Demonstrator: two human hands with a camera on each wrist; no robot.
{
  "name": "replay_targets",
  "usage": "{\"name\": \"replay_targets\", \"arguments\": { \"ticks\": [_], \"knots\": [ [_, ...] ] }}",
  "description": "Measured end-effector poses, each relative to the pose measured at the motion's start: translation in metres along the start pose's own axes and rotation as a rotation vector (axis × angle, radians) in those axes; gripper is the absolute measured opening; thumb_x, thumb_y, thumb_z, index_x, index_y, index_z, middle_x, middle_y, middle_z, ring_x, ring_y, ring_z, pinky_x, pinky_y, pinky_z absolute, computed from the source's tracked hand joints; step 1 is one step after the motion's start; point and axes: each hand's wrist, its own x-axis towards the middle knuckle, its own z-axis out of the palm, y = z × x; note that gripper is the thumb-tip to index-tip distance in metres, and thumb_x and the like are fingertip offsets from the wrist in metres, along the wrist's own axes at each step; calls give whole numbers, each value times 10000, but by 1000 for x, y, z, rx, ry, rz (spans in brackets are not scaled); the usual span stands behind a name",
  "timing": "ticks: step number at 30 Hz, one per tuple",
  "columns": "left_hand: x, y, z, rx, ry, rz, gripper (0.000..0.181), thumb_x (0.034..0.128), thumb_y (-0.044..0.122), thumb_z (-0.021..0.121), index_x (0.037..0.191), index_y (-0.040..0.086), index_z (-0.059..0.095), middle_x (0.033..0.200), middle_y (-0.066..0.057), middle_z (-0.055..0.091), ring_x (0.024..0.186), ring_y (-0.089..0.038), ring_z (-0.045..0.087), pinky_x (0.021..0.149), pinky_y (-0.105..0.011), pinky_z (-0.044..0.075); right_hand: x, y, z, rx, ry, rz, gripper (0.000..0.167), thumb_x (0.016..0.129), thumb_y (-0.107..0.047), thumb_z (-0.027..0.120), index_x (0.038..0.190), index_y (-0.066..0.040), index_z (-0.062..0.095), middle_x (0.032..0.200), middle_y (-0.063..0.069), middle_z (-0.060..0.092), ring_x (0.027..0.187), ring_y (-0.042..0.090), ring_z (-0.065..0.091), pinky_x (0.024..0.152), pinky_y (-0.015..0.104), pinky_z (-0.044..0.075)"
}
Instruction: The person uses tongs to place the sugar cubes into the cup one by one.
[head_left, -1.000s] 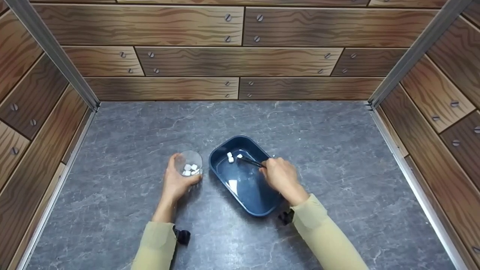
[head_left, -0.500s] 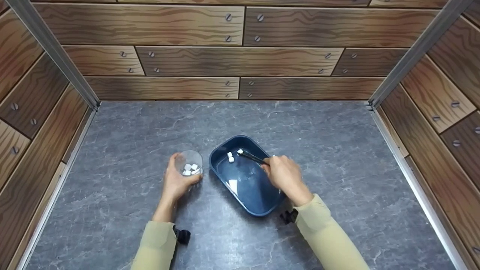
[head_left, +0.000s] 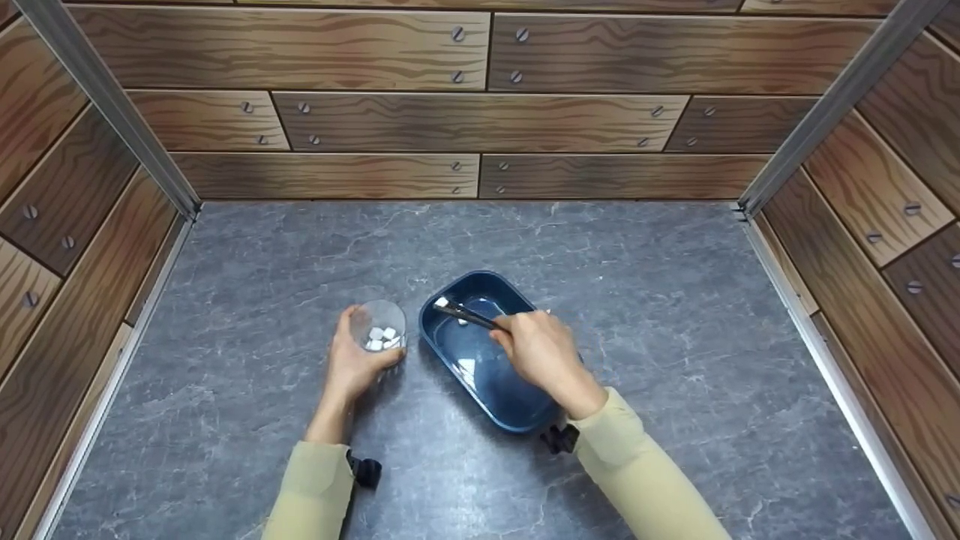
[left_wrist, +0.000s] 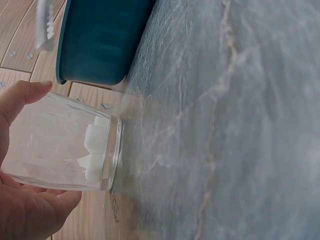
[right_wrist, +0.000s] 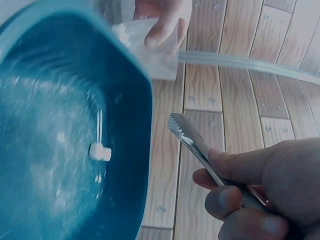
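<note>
In the head view my left hand holds a clear glass standing upright on the table, thumb and fingers round its sides. Several white cubes lie at the bottom of the glass. My right hand grips metal tongs over the far-left end of a dark blue tray. The serrated tips show in the right wrist view. A bright white spot sits at the tips in the head view; whether it is a cube or glare, I cannot tell. White cubes touch each other inside the tray, partly hidden by the tongs from above.
The grey marbled table is bounded by wood-patterned walls at the back and both sides. Metal corner posts stand at the back corners. The tray's raised rim is just right of the glass, with a narrow gap between.
The tongs in my right hand first rise slightly, then move left across the tray, now covering part of the cubes there. My left hand and the glass stay in place.
</note>
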Motion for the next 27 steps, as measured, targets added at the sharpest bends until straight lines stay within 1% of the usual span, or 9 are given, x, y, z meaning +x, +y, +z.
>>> {"name": "replay_targets", "arguments": {
  "ticks": [5,9,14,20,23,27],
  "knots": [
    [0,0,0,-25,-5,17,1024,584,124,888,1451,44,349,1387,-260,465,1223,-388,471,1050,-482,362,2,-15,3,-1,15,-65,141,921,-260,688,797,-193,692,578,-78,495,495,175,482,409,351,387],
    [0,0,1,-42,-6,30,1022,590,104,883,1452,14,342,1394,-266,457,1230,-381,465,1058,-471,355,4,-28,5,-11,3,-96,152,924,-270,683,800,-183,693,602,-58,536,487,164,474,403,328,391],
    [0,-1,1,-29,0,20,1034,588,127,890,1458,28,340,1403,-266,456,1233,-386,467,1059,-472,357,6,-40,10,-34,-2,-134,138,931,-292,672,874,-178,724,676,-19,633,531,193,552,419,350,424],
    [0,-1,1,-31,-6,17,1041,589,127,889,1466,41,335,1416,-261,447,1263,-394,446,1074,-481,343,6,-44,17,-34,40,-198,188,934,-329,663,930,-149,717,729,12,663,612,243,635,461,420,480],
    [0,0,0,-25,-10,14,1048,587,135,889,1470,46,332,1418,-259,444,1261,-400,447,1070,-494,345,6,-41,19,-33,49,-184,236,940,-355,653,981,-133,721,767,25,678,614,242,639,465,417,486],
    [0,0,-1,-13,-3,11,1040,582,148,894,1460,61,345,1405,-252,457,1232,-400,467,1050,-506,361,5,-35,17,-23,34,-133,290,938,-362,657,1061,-108,724,821,40,703,560,202,602,428,352,451]
  ]
}}
